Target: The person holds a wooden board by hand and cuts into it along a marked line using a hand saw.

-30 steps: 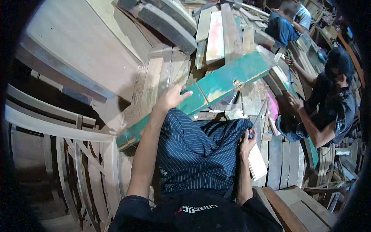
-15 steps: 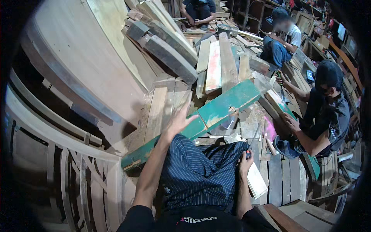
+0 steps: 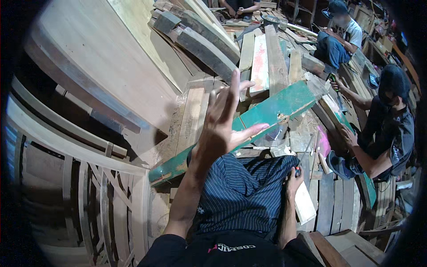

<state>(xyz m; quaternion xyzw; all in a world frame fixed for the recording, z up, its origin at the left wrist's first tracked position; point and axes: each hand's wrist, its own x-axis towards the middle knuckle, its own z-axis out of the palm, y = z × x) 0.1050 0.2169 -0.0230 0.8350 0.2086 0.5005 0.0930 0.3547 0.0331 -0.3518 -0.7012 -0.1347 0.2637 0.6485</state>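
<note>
My left hand (image 3: 224,118) is raised with fingers spread, holding nothing, in front of a long green painted plank (image 3: 280,102) with chipped patches and bare wood. The plank lies diagonally beyond my lap and is partly hidden behind the hand and forearm. My right hand (image 3: 294,178) rests by my right knee, closed on the dark-and-red handle of a long, thin metal tool (image 3: 307,151) whose blade points forward. A pale short board (image 3: 306,202) lies beside the right forearm.
Pale wooden panels (image 3: 102,71) and curved frames (image 3: 98,164) stand at left. Piled planks (image 3: 275,58) lie ahead. At right a person in dark clothes (image 3: 382,133) holds a tool over another green board. A person in a white shirt (image 3: 338,44) and another (image 3: 240,9) sit farther back.
My left hand has lifted from the green plank and moved forward, its fingers spreading. The view has shifted, showing more of the far workers than a second ago. My right hand still grips the tool.
</note>
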